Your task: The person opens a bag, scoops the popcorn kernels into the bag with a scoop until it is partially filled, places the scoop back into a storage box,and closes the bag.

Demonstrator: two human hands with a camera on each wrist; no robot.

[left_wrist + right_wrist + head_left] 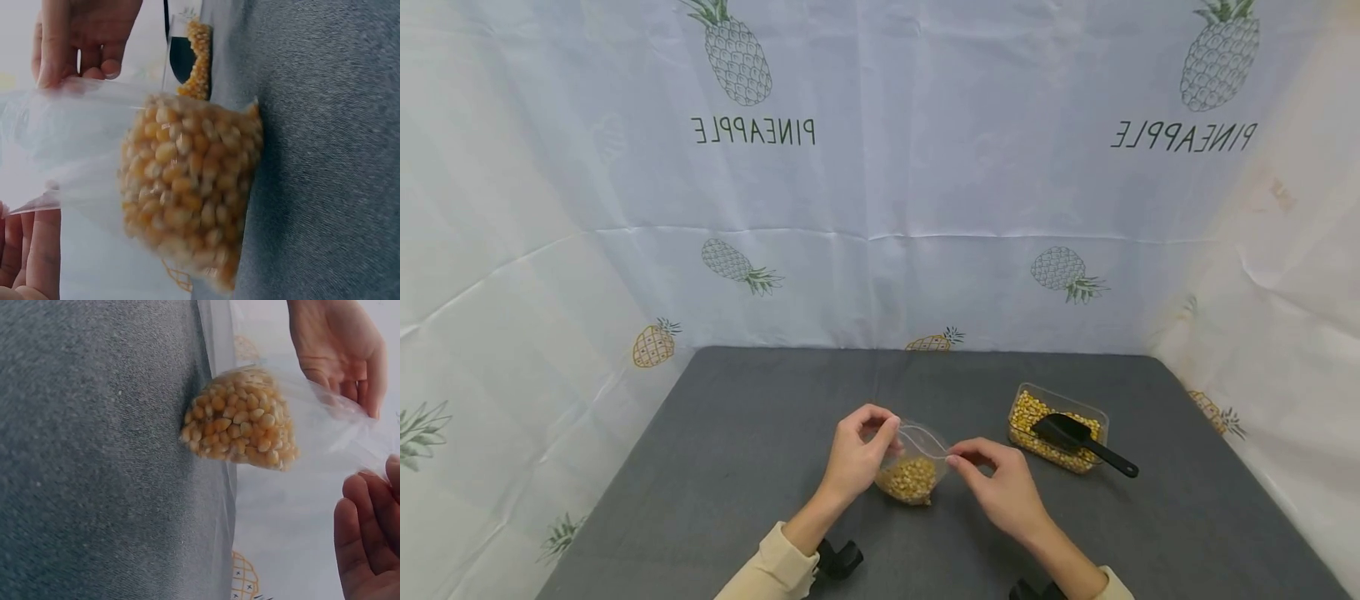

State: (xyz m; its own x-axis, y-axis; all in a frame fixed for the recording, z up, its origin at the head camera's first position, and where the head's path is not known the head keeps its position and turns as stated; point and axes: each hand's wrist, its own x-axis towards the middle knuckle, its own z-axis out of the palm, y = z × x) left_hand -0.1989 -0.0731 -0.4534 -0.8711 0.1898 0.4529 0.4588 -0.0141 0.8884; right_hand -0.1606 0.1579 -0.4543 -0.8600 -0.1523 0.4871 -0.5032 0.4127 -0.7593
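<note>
A clear zip bag [912,472] with yellow corn kernels [187,187] in its lower part hangs between my two hands. My left hand [859,450] pinches one top corner of the bag between thumb and fingers. At the opposite top corner, my right hand [1000,483] pinches the rim the same way. In the head view the mouth of the bag shows as a narrow curved gap. The filled bottom is at the tabletop; in the right wrist view the kernels bulge the bag's lower end.
Right of my hands, a clear rectangular container [1028,435] of corn kernels stands on the dark grey table [760,417]. A black scoop [1067,432] lies in it, its handle jutting over the rim toward the right. White pineapple-print cloth [880,183] surrounds the table's back and sides.
</note>
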